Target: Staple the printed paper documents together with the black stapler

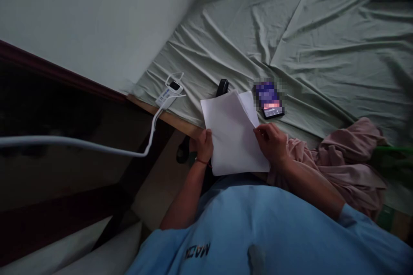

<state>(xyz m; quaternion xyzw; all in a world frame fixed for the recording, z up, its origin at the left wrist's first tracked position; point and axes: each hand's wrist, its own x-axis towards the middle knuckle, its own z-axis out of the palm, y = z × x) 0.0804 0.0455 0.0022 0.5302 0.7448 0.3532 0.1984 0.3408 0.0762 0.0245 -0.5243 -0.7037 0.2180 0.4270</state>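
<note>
A small stack of plain white paper sheets (234, 135) is held at the near edge of a bed, just in front of the person's light blue shirt (258, 227). Nothing printed can be made out on the top sheet, it just looks blank and a bit grey in the dim light. At least two sheets can be seen, since a second one is fanned out behind the top right corner. The long axis of the stack runs from the person's belly up toward the bed, tilted a little to the left at the far end, so the short far edge points roughly at a dark stapler-like object (222, 87), which can't be identified for sure. The left edge is gripped by the left hand (203, 146), fingers curled together around it with the thumb on top. The right edge is pinched by the right hand (272, 142), fingers bunched and bent on the sheet's border. Just past the far right corner a lit phone (269, 99) is lying on the wrinkled pale green bedsheet (322, 43). A pink garment (338, 159) is bunched beside the right forearm, and a white power bank (169, 92) with its white cable (97, 148) is parked near the bed's left corner.
</note>
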